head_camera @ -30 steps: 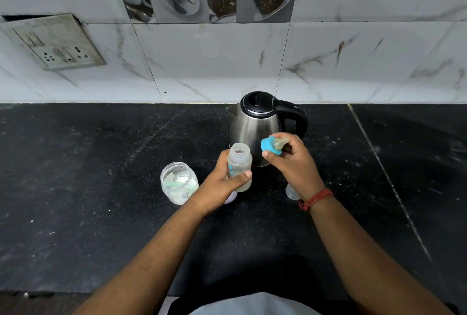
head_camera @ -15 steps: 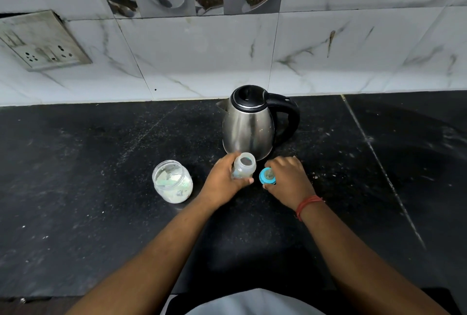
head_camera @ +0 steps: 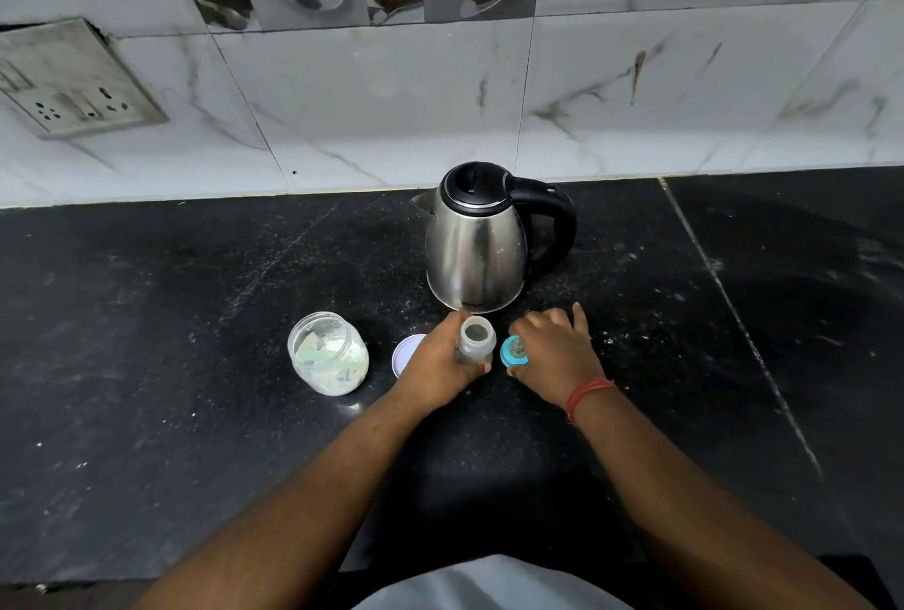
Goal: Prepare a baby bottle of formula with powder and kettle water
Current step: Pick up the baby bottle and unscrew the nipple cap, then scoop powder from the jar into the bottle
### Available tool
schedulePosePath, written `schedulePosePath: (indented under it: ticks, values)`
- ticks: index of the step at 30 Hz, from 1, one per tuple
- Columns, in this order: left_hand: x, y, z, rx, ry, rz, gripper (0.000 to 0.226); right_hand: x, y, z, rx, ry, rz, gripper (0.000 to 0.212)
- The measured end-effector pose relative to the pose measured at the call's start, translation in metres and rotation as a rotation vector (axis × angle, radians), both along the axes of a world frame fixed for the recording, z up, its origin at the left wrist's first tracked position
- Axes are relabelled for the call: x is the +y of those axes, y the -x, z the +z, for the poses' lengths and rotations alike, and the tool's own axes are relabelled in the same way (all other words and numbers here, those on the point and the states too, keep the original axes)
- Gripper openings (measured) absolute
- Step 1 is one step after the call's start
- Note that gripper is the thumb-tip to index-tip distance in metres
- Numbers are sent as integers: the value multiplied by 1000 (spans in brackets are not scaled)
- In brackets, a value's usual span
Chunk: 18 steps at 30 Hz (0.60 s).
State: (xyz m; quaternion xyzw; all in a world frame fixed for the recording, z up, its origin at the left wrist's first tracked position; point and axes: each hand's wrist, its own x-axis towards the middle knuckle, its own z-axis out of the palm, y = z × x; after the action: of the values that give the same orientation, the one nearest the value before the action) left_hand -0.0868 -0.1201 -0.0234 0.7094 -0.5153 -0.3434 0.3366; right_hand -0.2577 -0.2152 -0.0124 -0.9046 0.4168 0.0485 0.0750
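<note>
An open clear baby bottle (head_camera: 474,344) stands upright on the black counter (head_camera: 171,365), and my left hand (head_camera: 438,362) grips its body. Just right of it a blue teat ring (head_camera: 514,351) sits low at the counter; my right hand (head_camera: 550,349) holds it between thumb and curled fingers, with one finger stretched out behind. A steel kettle (head_camera: 477,242) with a black lid and handle stands right behind both hands, lid down. To the left, an open clear jar of powder (head_camera: 327,355) has a pale scoop inside.
A white round lid (head_camera: 405,355) lies flat between the jar and my left hand, partly hidden by it. A tiled wall rises behind the kettle, with a socket plate (head_camera: 73,91) at the far left. Black counter stretches out on both sides.
Both hands came down from in front of the kettle to the counter. The bottle now stands on the surface, and the blue teat ring has been lowered beside it.
</note>
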Motion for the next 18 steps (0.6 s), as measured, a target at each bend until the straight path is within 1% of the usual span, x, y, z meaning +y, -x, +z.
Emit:
schedulePosePath:
  ticks: [5, 7, 9, 12, 15, 18]
  values:
    - [0, -1, -1, 29, -32, -23, 63, 0, -1, -1, 44, -18, 6, 57]
    - [1, -2, 0, 41, -39, -28, 76, 0, 0, 0, 37, -49, -5, 65]
    - [3, -5, 2, 52, -40, -36, 89, -2, 2, 5, 20, -70, -18, 78]
    - [10, -10, 8, 57, 12, -30, 98, -7, 6, 19, -37, -65, -40, 87]
    - [19, -18, 15, 78, 72, -8, 99, -13, 7, 35, -138, -60, -46, 85]
    - [28, -25, 25, 29, 109, 27, 96, -11, 1, 47, -282, -72, -46, 76]
